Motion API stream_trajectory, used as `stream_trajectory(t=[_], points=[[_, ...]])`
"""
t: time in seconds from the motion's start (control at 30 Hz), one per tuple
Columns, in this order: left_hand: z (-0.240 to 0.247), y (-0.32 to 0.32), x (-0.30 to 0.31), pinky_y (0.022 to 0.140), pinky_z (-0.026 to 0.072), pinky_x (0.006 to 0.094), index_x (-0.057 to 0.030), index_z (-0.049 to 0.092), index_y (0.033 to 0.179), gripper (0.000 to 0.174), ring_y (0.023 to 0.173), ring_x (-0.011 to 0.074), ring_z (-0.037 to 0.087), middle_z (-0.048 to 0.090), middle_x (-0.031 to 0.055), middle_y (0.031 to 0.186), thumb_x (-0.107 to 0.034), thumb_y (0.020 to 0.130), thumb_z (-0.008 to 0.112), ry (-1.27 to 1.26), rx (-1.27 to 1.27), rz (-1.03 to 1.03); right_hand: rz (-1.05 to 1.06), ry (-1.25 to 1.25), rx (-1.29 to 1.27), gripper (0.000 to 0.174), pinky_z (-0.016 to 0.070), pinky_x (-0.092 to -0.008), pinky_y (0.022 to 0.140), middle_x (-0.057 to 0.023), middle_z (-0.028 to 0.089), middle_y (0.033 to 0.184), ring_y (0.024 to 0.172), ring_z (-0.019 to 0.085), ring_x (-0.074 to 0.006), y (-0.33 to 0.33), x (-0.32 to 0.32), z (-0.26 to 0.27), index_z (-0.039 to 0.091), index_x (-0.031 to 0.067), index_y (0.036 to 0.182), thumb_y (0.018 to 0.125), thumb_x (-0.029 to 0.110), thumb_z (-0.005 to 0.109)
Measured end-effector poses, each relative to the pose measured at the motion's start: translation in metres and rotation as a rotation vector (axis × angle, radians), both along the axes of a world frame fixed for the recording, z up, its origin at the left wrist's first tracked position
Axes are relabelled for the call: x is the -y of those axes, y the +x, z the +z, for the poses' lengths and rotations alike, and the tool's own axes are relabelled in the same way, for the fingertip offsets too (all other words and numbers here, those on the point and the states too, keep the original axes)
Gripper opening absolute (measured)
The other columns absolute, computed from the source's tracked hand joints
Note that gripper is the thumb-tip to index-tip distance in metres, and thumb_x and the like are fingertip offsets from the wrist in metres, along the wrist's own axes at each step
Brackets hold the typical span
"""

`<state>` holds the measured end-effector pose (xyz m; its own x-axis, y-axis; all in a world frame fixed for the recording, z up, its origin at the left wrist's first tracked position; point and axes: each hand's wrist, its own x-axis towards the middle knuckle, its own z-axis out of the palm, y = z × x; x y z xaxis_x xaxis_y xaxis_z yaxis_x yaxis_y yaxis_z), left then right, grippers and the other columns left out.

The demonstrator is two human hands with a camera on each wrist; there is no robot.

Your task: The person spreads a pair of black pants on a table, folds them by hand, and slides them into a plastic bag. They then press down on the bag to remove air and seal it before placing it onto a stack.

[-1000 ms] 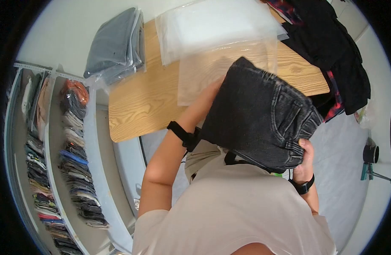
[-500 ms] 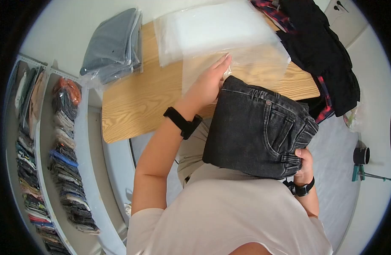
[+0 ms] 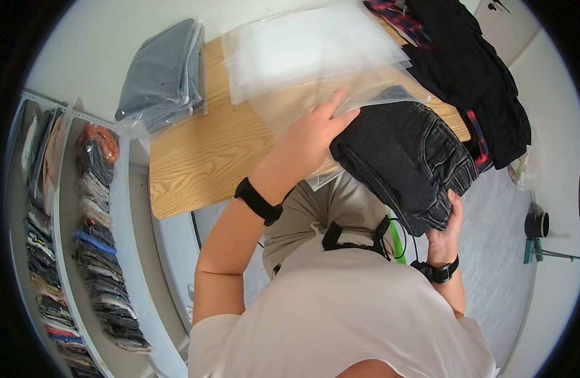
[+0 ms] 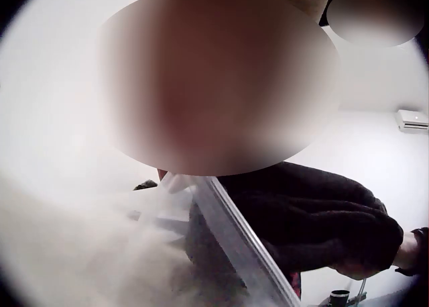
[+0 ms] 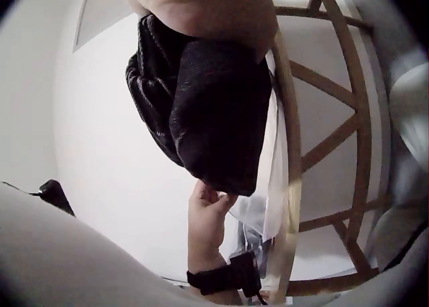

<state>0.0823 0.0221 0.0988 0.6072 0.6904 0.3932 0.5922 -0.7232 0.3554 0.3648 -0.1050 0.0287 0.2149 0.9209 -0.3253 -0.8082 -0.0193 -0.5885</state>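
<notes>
A folded pair of black jeans (image 3: 403,157) lies slanted over the near edge of the wooden table (image 3: 202,157). My right hand (image 3: 446,222) grips its near end from below, off the table's edge. Its far end lies under the film of a clear plastic bag (image 3: 302,107) on the table. My left hand (image 3: 315,135) holds the bag's mouth beside the jeans, fingers stretched over the film. From under the table the right wrist view shows the jeans (image 5: 208,112) and my left hand (image 5: 208,216) pinching the bag's hanging edge (image 5: 265,206).
A stack of clear bags (image 3: 309,44) lies at the table's back. Bagged grey garments (image 3: 167,72) sit at the far left corner. A pile of dark clothes (image 3: 473,63) covers the right end. Shelves of folded clothes (image 3: 94,220) stand on the left.
The jeans have dropped from upright in front of me down onto the table's edge, their far end going under the bag's film. My left hand shifted to the bag's mouth.
</notes>
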Motion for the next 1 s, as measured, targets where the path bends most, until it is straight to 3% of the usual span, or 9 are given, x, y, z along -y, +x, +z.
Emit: stream_trajectory(t=[0.2, 0.27, 0.4, 0.47, 0.6, 0.7, 0.8, 0.87, 1.0], points=[[0.010, 0.021, 0.010, 0.098, 0.0412, 0.0392, 0.0000, 0.051, 0.125, 0.051, 0.119, 0.0346, 0.048, 0.047, 0.0189, 0.133, 0.009, 0.075, 0.045, 0.069, 0.046, 0.060, 0.102, 0.025, -0.211, 0.045, 0.0398, -0.0431, 0.102, -0.0120, 0.057, 0.124, 0.112, 0.056, -0.0281, -0.024, -0.004, -0.009, 0.051, 0.0041, 0.126, 0.087, 0.027, 0.057], [0.005, 0.025, 0.011, 0.098, 0.0412, 0.0390, 0.0003, 0.052, 0.124, 0.050, 0.119, 0.0342, 0.048, 0.048, 0.0183, 0.132, 0.008, 0.075, 0.047, 0.123, 0.086, 0.056, 0.295, 0.039, -0.251, 0.046, 0.0359, -0.0421, 0.105, -0.0118, 0.055, 0.127, 0.118, 0.051, -0.0273, -0.027, -0.011, -0.032, 0.048, 0.0033, 0.128, 0.088, 0.025, 0.057], [-0.018, 0.030, 0.023, 0.098, 0.0420, 0.0384, 0.0012, 0.054, 0.121, 0.048, 0.120, 0.0331, 0.047, 0.051, 0.0154, 0.130, 0.007, 0.074, 0.049, 0.050, -0.047, -0.006, 0.494, 0.069, -0.100, 0.050, 0.0330, -0.0439, 0.105, -0.0121, 0.050, 0.132, 0.121, 0.048, -0.0267, -0.031, 0.001, -0.027, 0.042, 0.0011, 0.132, 0.089, 0.018, 0.060], [-0.027, 0.030, 0.024, 0.098, 0.0423, 0.0382, 0.0013, 0.055, 0.120, 0.048, 0.120, 0.0327, 0.047, 0.051, 0.0144, 0.130, 0.007, 0.073, 0.049, 0.027, -0.080, -0.022, 0.498, 0.072, -0.013, 0.054, 0.0330, -0.0434, 0.105, -0.0127, 0.051, 0.132, 0.121, 0.048, -0.0259, -0.026, 0.001, -0.027, 0.041, 0.0034, 0.134, 0.090, 0.030, 0.059], [-0.031, 0.026, 0.029, 0.098, 0.0427, 0.0369, 0.0004, 0.057, 0.118, 0.046, 0.121, 0.0312, 0.046, 0.053, 0.0128, 0.128, 0.007, 0.073, 0.050, 0.003, -0.068, -0.005, 0.569, 0.244, -0.292, 0.076, 0.0329, -0.0426, 0.105, -0.0096, 0.045, 0.138, 0.124, 0.046, -0.0260, 0.023, -0.017, -0.044, 0.035, 0.0052, 0.139, 0.088, 0.061, 0.045], [-0.032, 0.027, 0.022, 0.099, 0.0429, 0.0362, 0.0001, 0.057, 0.118, 0.046, 0.122, 0.0302, 0.046, 0.053, 0.0119, 0.128, 0.007, 0.073, 0.050, 0.005, -0.072, -0.002, 0.360, 0.051, 0.047, 0.065, 0.0457, -0.0388, 0.093, -0.0048, 0.060, 0.116, 0.102, 0.059, -0.0200, 0.030, -0.048, -0.010, 0.045, 0.0077, 0.131, 0.087, 0.056, 0.052], [-0.029, 0.027, 0.023, 0.098, 0.0434, 0.0356, 0.0001, 0.057, 0.119, 0.047, 0.123, 0.0292, 0.046, 0.053, 0.0113, 0.128, 0.007, 0.073, 0.051, 0.002, -0.088, 0.001, 0.522, 0.018, 0.452, 0.063, 0.0528, -0.0343, 0.080, -0.0062, 0.061, 0.112, 0.096, 0.061, -0.0152, 0.058, -0.070, -0.006, 0.046, 0.0034, 0.129, 0.087, 0.050, 0.056], [-0.027, 0.027, 0.021, 0.098, 0.0436, 0.0354, 0.0002, 0.057, 0.119, 0.047, 0.123, 0.0288, 0.046, 0.053, 0.0111, 0.129, 0.007, 0.073, 0.051, -0.002, -0.098, 0.009, 0.895, 0.007, 0.668, 0.072, 0.0517, -0.0267, 0.065, -0.0080, 0.056, 0.117, 0.096, 0.056, -0.0109, 0.076, -0.093, 0.008, 0.042, -0.0033, 0.129, 0.083, 0.048, 0.062], [-0.029, 0.029, 0.021, 0.098, 0.0438, 0.0349, 0.0002, 0.057, 0.119, 0.048, 0.123, 0.0283, 0.046, 0.053, 0.0109, 0.128, 0.008, 0.072, 0.052, 0.002, -0.095, -0.001, 0.971, -0.002, 0.770, 0.075, 0.0496, -0.0269, 0.081, -0.0121, 0.057, 0.118, 0.100, 0.059, -0.0157, 0.049, -0.109, 0.024, 0.042, -0.0084, 0.128, 0.080, 0.042, 0.069]])
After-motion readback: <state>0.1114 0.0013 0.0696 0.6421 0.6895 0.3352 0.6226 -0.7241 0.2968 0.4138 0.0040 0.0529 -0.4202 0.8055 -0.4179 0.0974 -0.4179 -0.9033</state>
